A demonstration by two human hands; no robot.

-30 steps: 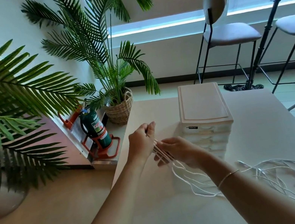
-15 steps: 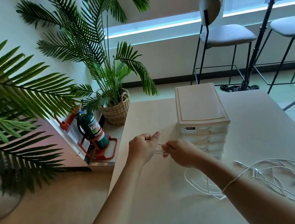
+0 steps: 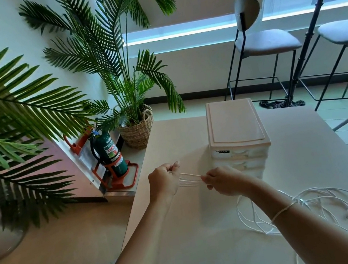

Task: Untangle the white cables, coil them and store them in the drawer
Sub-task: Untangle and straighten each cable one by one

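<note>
- Left hand [image 3: 165, 182] and right hand [image 3: 223, 182] each grip a stretched bundle of white cables [image 3: 189, 179] before the drawer unit [image 3: 236, 134]; its lower drawers sit hidden behind the right hand.
- Loose cable tangle [image 3: 335, 208] runs off-frame on the table [image 3: 213, 253]; a fire extinguisher [image 3: 112, 154] stands nearby.

Two bare forearms reach forward from the lower edge of the view, hands raised close together. The left hand [image 3: 165, 180] is closed in a fist, knuckles outward, gripping several thin white cable strands [image 3: 189, 179]. The right hand [image 3: 224, 181] pinches the same strands with curled fingers. A thin beaded bracelet [image 3: 283, 211] circles the right wrist.
</note>
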